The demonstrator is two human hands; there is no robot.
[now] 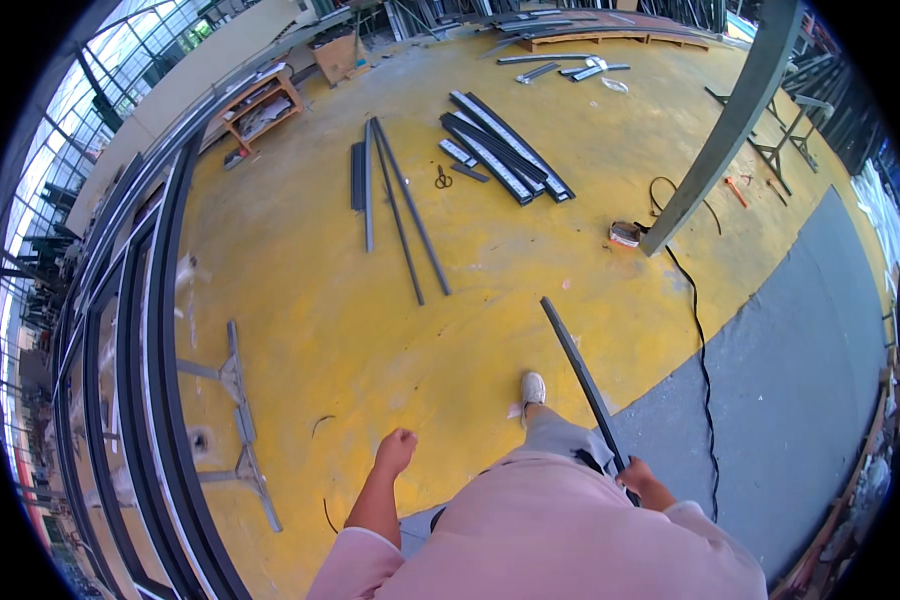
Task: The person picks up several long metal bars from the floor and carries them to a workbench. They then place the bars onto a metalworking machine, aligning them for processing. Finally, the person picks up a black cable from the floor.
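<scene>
My right hand [642, 477] is wrapped round one end of a long dark metal profile [582, 368] at my right side. The bar slants forward and away from me, past my right leg. In front of my left side, my left hand [398, 452] hangs over the yellow floor with its fingers curled in and nothing visible in it. Beyond the hands, long thin dark bars [398, 210] lie on the floor beside a short bundle of profiles [358, 177]. A stack of dark profiles [500, 150] lies farther off, with black-handled scissors [443, 178] next to it.
Long dark frames [155, 330] line the left, near a grey metal stand [238, 390]. At right stands a slanting grey post [725, 130], with a black cable [705, 370] running from its foot over the grey floor sheet [800, 330]. A wooden shelf [262, 105] stands far left.
</scene>
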